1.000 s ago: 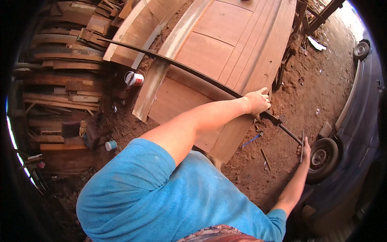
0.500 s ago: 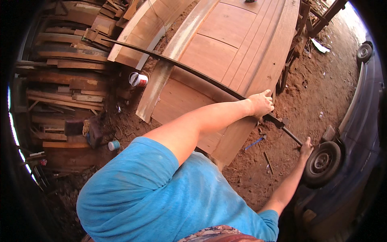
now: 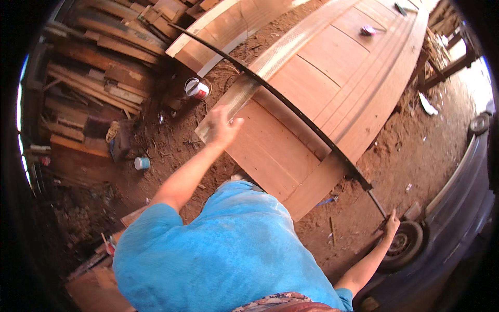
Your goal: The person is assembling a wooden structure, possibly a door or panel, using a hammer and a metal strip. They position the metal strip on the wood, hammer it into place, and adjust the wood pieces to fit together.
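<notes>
A long dark bar clamp (image 3: pixel 294 109) lies slantwise across a panelled wooden door (image 3: pixel 317 73). My right hand (image 3: pixel 393 224) is closed round the thin rod at the clamp's near right end, beyond the door's edge. Over the door's left stile, near its end, my left hand (image 3: pixel 222 130) is held with thumb and fingers apart and nothing in it. Whether it touches the wood I cannot tell. The clamp's far left end reaches past the door, over a second wooden piece (image 3: pixel 208 39).
Stacked boards (image 3: pixel 104 67) fill the left side. A white paint bucket (image 3: pixel 197 89) and a small tin (image 3: pixel 142 163) stand on the dirt floor. A purple round object (image 3: pixel 367 30) lies on the door. A parked vehicle's wheel (image 3: pixel 400 244) is close by my right hand.
My left hand has left the clamp and moved left to the door's left stile. My right hand keeps its hold on the rod. The view has shifted.
</notes>
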